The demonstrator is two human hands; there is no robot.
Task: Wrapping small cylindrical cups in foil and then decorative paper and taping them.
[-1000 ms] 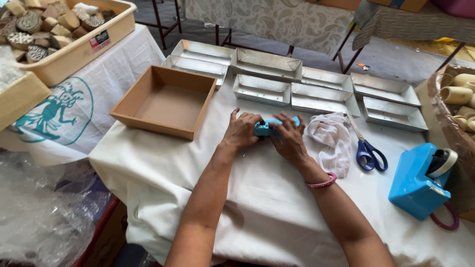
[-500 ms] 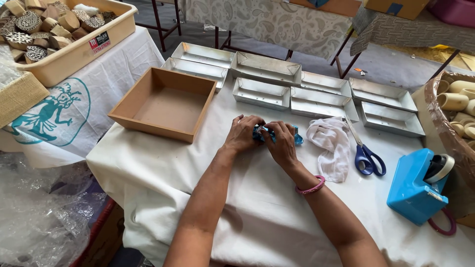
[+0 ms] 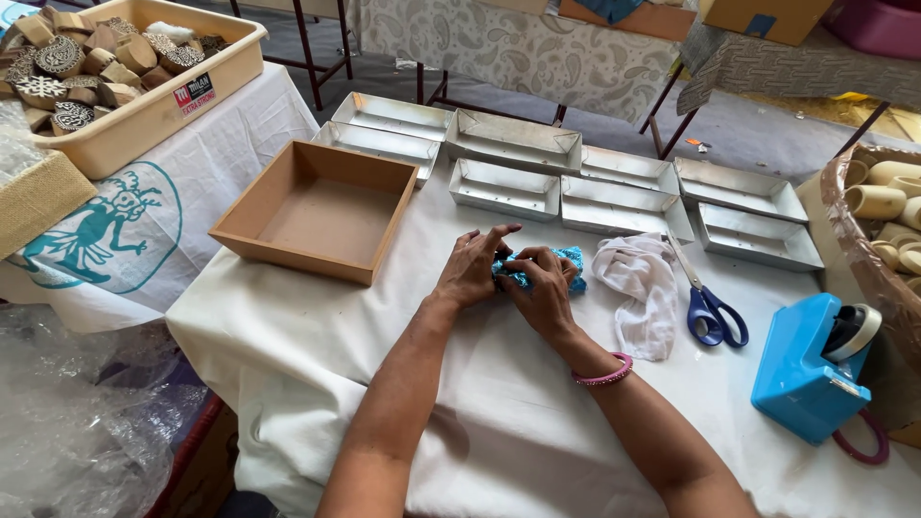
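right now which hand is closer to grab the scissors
Right. The right hand sits on the blue bundle nearest the scissors, with only the white cloth between; the left hand lies farther away.

Head view. Left hand [image 3: 472,271] and right hand [image 3: 545,291] together hold a small blue patterned cloth bundle [image 3: 568,259] on the white-covered worktop [image 3: 499,403]. Brown open box [image 3: 321,208] to the left; white rag [image 3: 641,288], blue-handled scissors [image 3: 708,307] and blue tape dispenser [image 3: 811,369] to the right.

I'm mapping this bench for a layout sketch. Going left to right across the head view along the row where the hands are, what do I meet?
Brown wooden tray → left hand → right hand → white cloth → blue-handled scissors → blue tape dispenser.
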